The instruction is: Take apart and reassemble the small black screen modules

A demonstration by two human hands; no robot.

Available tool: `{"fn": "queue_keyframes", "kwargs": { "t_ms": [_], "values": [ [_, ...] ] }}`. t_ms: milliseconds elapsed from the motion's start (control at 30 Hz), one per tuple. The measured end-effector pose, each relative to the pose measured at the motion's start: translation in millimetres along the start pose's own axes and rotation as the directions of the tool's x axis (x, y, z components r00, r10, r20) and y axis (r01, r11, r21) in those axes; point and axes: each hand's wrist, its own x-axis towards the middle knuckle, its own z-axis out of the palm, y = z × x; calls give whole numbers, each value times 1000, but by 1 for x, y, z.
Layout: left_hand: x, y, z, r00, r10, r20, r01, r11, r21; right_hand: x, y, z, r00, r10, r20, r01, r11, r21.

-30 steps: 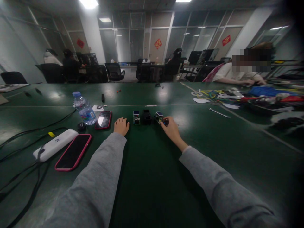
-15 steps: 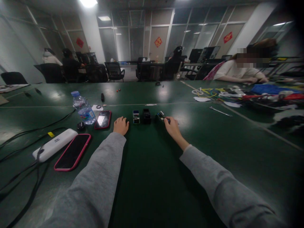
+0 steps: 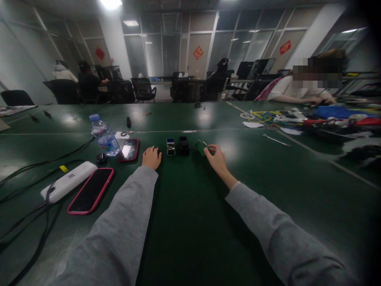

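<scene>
My right hand (image 3: 216,159) pinches a small green circuit board (image 3: 200,147) by its right edge, with a flat green face showing. Just left of the board, a black box-shaped part (image 3: 183,146) stands on the table. Beside that part lies a small module (image 3: 170,147) with a dark screen and light-coloured components. My left hand (image 3: 152,158) rests palm down on the green tabletop, fingers stretched forward and holding nothing. It lies between the module and a red-edged phone (image 3: 129,150).
On the left are a water bottle (image 3: 104,136), a white power bank (image 3: 70,180) with black cables and a pink-cased phone (image 3: 91,191). To the right lie a wrench (image 3: 276,140) and a heap of cables and tools (image 3: 309,119). A person (image 3: 297,89) sits behind the heap.
The circuit board has been turned over in my right hand: its component side faced up before, and a plain green side shows now. My left hand has stayed in place.
</scene>
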Motion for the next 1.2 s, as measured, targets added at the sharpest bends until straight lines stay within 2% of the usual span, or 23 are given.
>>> {"fn": "queue_keyframes", "kwargs": {
  "t_ms": [133,333,500,600,700,900,967,1033,1100,1200],
  "values": [
    [1,-2,2,1000,7,3,-7,1000,-6,2,1,0,998,45,52,-48,997,53],
    [2,-3,4,1000,10,-7,-10,1000,-12,5,2,-1,999,11,42,-6,992,-124],
    [1,-3,5,1000,0,-16,0,1000,-9,4,1,0,997,76,-1,-76,995,-64],
    [0,-1,3,1000,-1,-15,1,1000,-2,1,-3,2,999,-38,3,38,984,-175],
    [-1,2,0,1000,-5,-23,5,1000,7,-2,-6,2,984,-160,84,177,941,-289],
    [-2,4,-2,1000,-3,-17,3,1000,-9,-6,-10,-12,984,-107,143,133,974,-186],
    [-2,3,-2,1000,-2,-5,2,1000,-17,-8,-8,-29,980,-80,184,107,984,-144],
    [-2,4,-3,1000,-10,-6,10,1000,-13,-12,-3,-58,978,-35,208,60,991,-117],
    [-2,4,-3,1000,-18,-10,18,1000,-9,-18,4,-103,981,2,194,16,996,-93],
    [-3,5,-4,1000,-14,4,14,1000,-19,-34,10,-189,987,97,131,-85,992,-90]
  ]
}}
